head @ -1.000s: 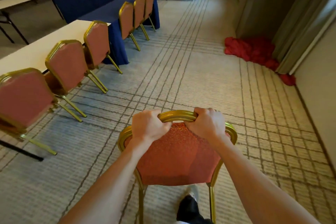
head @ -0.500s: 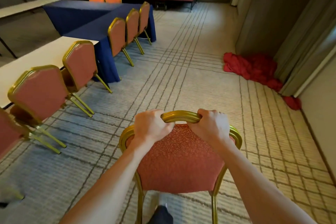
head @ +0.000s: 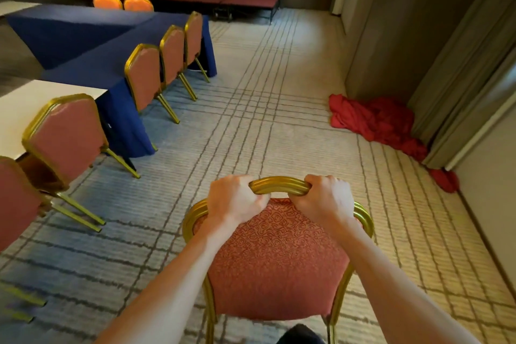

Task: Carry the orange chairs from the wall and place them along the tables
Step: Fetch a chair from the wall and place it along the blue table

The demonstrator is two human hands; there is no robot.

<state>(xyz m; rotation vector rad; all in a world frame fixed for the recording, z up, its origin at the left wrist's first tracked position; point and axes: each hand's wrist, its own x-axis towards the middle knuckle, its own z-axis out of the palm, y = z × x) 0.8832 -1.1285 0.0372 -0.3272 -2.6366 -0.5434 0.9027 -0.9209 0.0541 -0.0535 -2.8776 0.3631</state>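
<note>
Placed chairs beside the white table have slid toward the lower left, one now cut off by the frame's left edge. The blue-draped table appears nearer. At bottom centre the orange chair stays well apart from the tables, with the left hand and right hand still curled tight round its gold top rail. The red cloth heap at right looms larger.

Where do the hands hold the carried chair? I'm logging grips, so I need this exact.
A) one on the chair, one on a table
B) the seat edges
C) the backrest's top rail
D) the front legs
C: the left hand and right hand both curl round the gold top rail of the chair.
</note>
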